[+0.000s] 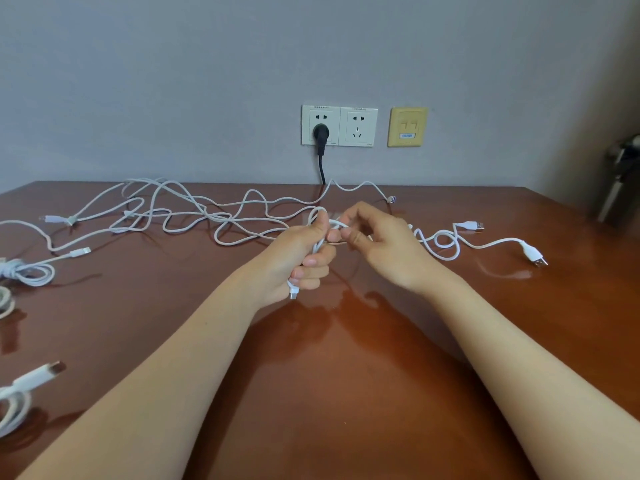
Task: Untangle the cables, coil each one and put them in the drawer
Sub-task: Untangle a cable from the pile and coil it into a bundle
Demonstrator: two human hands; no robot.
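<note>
Centre first: gripping a thin white cable (318, 244) in the left hand (298, 258), curling the fingers round a small bundle of its loops and letting a white plug end (293, 293) poke out below the fist. Pinching one loop of that cable with the right hand (381, 247), closing thumb and forefinger on it just beside the left thumb. Holding both grips above a glossy reddish-brown wooden tabletop (346, 358). Working in front of a loose tangle of long white cables (194, 213) sprawling across the far left of the tabletop, just left of a short squiggly white cable (525, 248) lying flat with USB plugs, and well right of coiled white cables (31, 273) resting at the left edge. Facing a grey wall carrying white double sockets (358, 126), with a black plug (321, 133) sitting in the left one.
</note>
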